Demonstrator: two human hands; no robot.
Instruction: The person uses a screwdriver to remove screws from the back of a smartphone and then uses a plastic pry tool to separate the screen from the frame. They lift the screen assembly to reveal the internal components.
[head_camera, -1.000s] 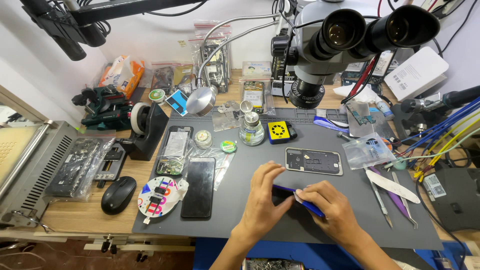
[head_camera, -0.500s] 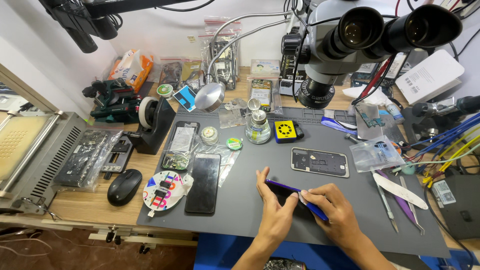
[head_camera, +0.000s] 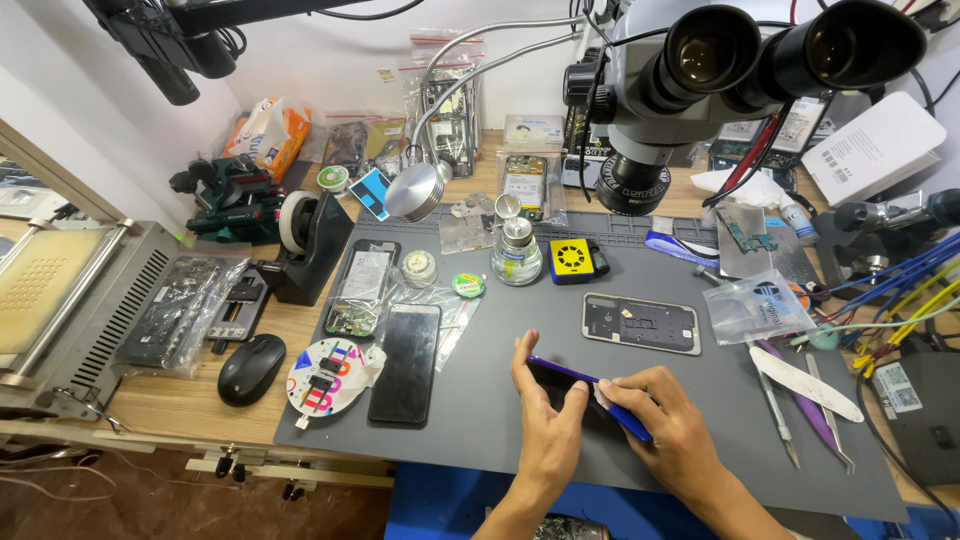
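Down on the grey mat (head_camera: 480, 420) of the worktop, near its front edge, both hands grip a dark phone (head_camera: 585, 385) with a blue rim, tilted up on edge. The left hand (head_camera: 550, 425) pinches its near end; the right hand (head_camera: 670, 425) presses a small white wipe (head_camera: 607, 394) to its rim. It looks thin, stiff, slick and fragile, best held by the edges. A bare phone frame (head_camera: 641, 322) lies just beyond.

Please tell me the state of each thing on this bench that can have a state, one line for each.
Blue-edged phone: tilted on edge, held by both hands.
Left hand: gripping the phone.
Right hand: pressing a white wipe on it.
Grey phone frame: lying flat, opened.
Black phone: flat, screen dark.
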